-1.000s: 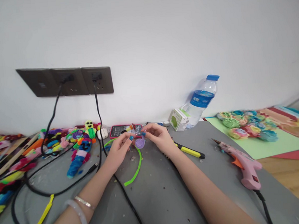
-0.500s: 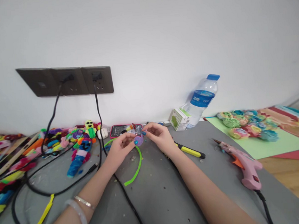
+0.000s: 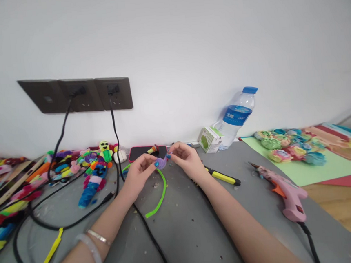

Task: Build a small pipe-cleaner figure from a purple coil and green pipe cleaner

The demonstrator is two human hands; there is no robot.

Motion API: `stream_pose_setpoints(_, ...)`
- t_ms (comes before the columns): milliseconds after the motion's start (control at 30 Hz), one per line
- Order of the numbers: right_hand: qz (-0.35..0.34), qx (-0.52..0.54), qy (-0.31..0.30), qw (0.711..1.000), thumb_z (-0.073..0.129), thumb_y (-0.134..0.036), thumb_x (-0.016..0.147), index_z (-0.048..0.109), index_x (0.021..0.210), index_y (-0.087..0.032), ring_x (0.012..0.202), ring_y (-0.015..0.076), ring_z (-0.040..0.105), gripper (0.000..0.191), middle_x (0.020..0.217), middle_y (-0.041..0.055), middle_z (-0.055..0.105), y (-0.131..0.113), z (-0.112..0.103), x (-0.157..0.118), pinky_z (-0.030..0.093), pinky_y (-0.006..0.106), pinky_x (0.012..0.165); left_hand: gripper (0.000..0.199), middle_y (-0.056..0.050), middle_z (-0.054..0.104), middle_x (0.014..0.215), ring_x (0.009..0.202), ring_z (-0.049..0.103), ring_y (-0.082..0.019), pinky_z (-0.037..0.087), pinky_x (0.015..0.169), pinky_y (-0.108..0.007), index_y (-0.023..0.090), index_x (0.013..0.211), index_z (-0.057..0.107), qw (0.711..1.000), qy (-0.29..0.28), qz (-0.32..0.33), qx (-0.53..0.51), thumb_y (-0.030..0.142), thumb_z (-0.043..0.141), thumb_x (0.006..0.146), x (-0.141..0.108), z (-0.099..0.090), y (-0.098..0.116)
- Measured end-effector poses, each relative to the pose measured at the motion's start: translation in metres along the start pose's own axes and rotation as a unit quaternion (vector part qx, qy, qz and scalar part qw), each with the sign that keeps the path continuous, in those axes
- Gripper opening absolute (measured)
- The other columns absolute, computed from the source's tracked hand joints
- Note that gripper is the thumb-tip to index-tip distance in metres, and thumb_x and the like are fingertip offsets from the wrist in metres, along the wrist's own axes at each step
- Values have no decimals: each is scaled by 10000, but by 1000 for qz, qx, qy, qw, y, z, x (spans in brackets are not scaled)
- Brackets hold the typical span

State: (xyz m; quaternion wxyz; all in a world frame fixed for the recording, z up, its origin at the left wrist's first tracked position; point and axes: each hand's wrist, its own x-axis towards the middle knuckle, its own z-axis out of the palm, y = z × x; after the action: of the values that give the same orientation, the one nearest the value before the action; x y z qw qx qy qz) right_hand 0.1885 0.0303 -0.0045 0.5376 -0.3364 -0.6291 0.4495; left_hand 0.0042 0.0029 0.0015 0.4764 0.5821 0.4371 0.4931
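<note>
Between my fingertips is a small coiled purple pipe cleaner [image 3: 161, 163]. My left hand [image 3: 141, 173] pinches the coil at its left side with thumb and forefinger. At the upper right of the coil, my right hand [image 3: 186, 160] is closed on the pipe cleaner's free end, which the fingers partly hide. Below the coil, a bright green pipe cleaner [image 3: 163, 192] lies curved on the grey table [image 3: 178, 233]. Just behind my hands rests a phone [image 3: 138, 152] with a dark screen and a pink-red case; a small orange-and-brown piece [image 3: 153, 149] lies on it.
Colourful pipe-cleaner figures [image 3: 92, 183] and black cables [image 3: 79, 226] crowd the left. A yellow-black utility knife [image 3: 224, 177] lies right of my hands, near a small box [image 3: 210, 140] and a leaning bottle [image 3: 238, 115]. Farther right are a pink glue gun [image 3: 287, 193] and paper flowers [image 3: 290, 146].
The purple coil has shifted slightly left and its end is drawn out between my hands. The phone screen has gone from lit to dark. My arms have barely moved.
</note>
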Motion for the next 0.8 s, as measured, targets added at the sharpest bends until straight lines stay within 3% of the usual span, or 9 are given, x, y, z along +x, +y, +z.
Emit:
stream_pose_setpoints(567, 8, -13, -59, 998, 685, -339, 800, 626, 848, -193, 727, 148, 558, 165, 791, 19, 618, -1, 0, -3, 415, 278, 659, 216, -16, 615, 728, 674, 531, -144, 391, 628, -255, 158, 783, 653, 996, -87, 6, 30, 371, 681, 767, 0, -3, -8)
stream_pose_setpoints(800, 17, -20, -65, 998, 686, -367, 805, 658, 857, -199, 712, 154, 572, 177, 792, 24, 641, -5, 2, -3, 438, 292, 659, 207, -35, 650, 765, 716, 571, -168, 418, 654, -270, 160, 797, 664, 995, -97, 4, 36, 365, 675, 779, -1, -4, -8)
